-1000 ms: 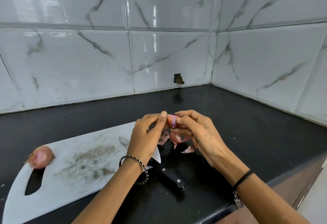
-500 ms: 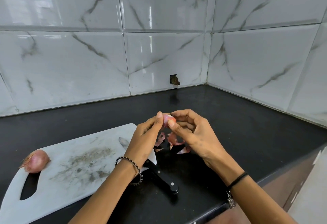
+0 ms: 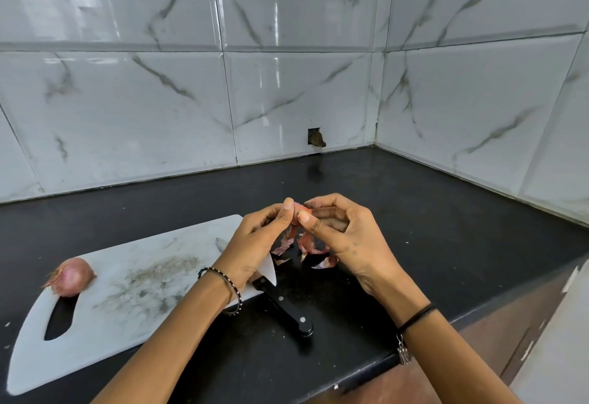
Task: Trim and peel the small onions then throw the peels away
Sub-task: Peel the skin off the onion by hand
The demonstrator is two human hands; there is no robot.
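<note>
Both forearms enter from the lower edge and meet at frame centre, raised above the black counter (image 3: pixel 414 228). The left hand (image 3: pixel 255 244) and right hand (image 3: pixel 347 238) have their fingers curled, thumbs nearly touching, pinching a small onion (image 3: pixel 301 210) between them. It shows pale pink and is mostly hidden. Reddish peels (image 3: pixel 307 247) lie on the counter below. A second onion (image 3: pixel 71 276), unpeeled, sits at the left end of the white cutting board (image 3: pixel 143 276). A black-handled knife (image 3: pixel 283 308) crosses the board's right edge.
</note>
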